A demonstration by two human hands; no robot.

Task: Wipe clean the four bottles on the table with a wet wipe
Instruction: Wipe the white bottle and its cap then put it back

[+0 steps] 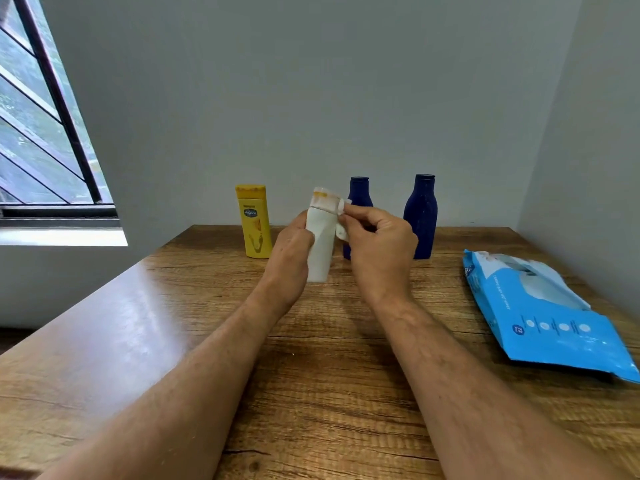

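My left hand [292, 249] grips a white bottle [321, 244] with an orange-stained cap, held upright above the wooden table [173, 323]. My right hand [379, 244] pinches a small white wet wipe [341, 218] against the bottle's right side near the cap. Behind, a yellow bottle [254, 221] stands on the table at the left. Two dark blue bottles stand further right: one [360, 195] partly hidden by my right hand, the other [421, 216] in full view.
A blue pack of wet wipes [540, 320] lies at the table's right edge, its flap open. Grey walls close in behind and on the right. A barred window [45, 133] is at the left.
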